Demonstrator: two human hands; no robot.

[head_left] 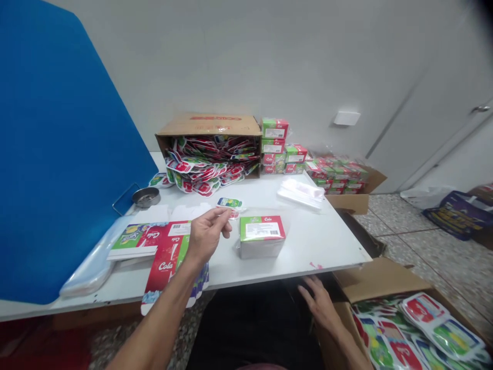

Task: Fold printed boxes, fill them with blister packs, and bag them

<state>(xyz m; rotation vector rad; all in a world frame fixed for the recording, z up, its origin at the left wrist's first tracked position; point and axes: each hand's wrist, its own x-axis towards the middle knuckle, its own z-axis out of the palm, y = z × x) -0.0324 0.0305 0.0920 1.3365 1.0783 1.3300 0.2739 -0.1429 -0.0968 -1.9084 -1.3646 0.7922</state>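
Observation:
My left hand is above the table with its fingertips pinched together. Whatever is between them, if anything, is too small to make out. Just beyond the fingertips lie a green drink-shaped packet and a red one, partly behind the hand. A box with a green and red Cola top, wrapped in clear film, stands to the right of this hand. My right hand is low at the table's front edge, fingers apart, holding nothing visible. Flat printed cartons lie under and left of my left forearm.
A cardboard box spills packets at the back, beside stacked wrapped boxes. Clear bags lie at right, a metal dish at left. A blue panel borders the left. An open carton of packets stands lower right.

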